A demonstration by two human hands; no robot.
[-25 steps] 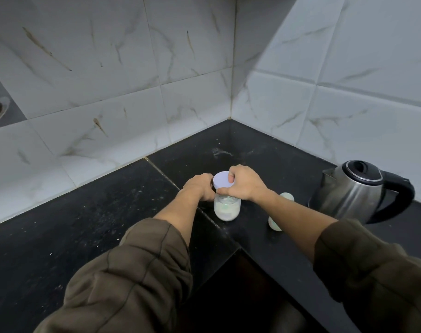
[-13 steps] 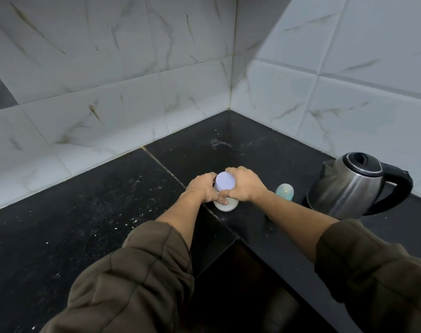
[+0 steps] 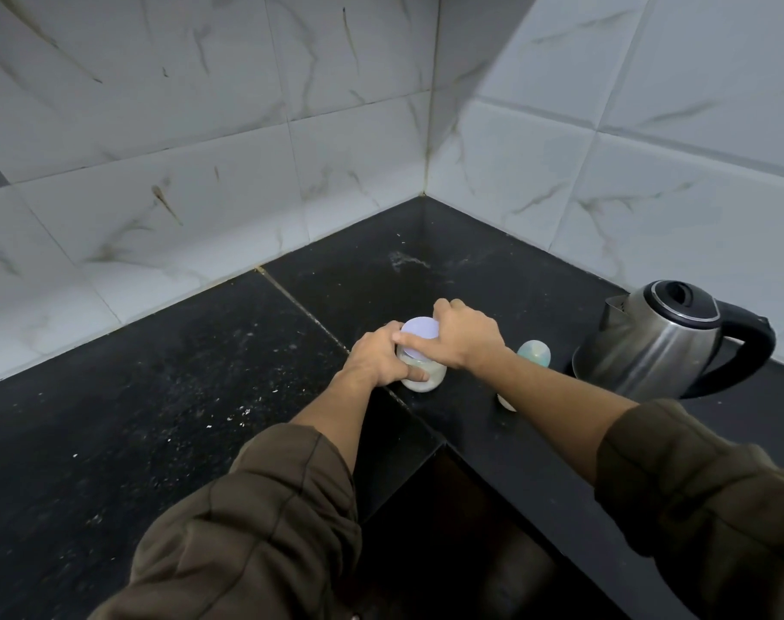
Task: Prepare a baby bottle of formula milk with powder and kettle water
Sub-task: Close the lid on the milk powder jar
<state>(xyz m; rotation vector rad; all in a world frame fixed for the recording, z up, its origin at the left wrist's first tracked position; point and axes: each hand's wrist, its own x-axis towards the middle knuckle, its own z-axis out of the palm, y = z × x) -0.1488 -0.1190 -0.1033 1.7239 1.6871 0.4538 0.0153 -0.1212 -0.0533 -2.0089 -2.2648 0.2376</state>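
Observation:
A small clear jar of pale powder [image 3: 426, 380] with a flat lilac lid [image 3: 419, 334] stands on the black counter [image 3: 180, 396]. My left hand [image 3: 381, 355] wraps around the jar's body. My right hand [image 3: 466, 335] grips the lid from the right side. A baby bottle with a pale teal cap [image 3: 533, 353] stands just right of my right wrist, its lower part hidden behind my forearm. A steel electric kettle [image 3: 658, 342] with a black lid and handle sits at the far right.
White marbled wall tiles [image 3: 291, 127] close the corner behind the counter. The counter's inner edge drops into a dark gap [image 3: 448, 530] between my sleeves. White specks lie scattered on the left slab.
My left hand slid lower around the jar, covering more of its body, while my right hand stayed on the lid. The view tilted slightly upward.

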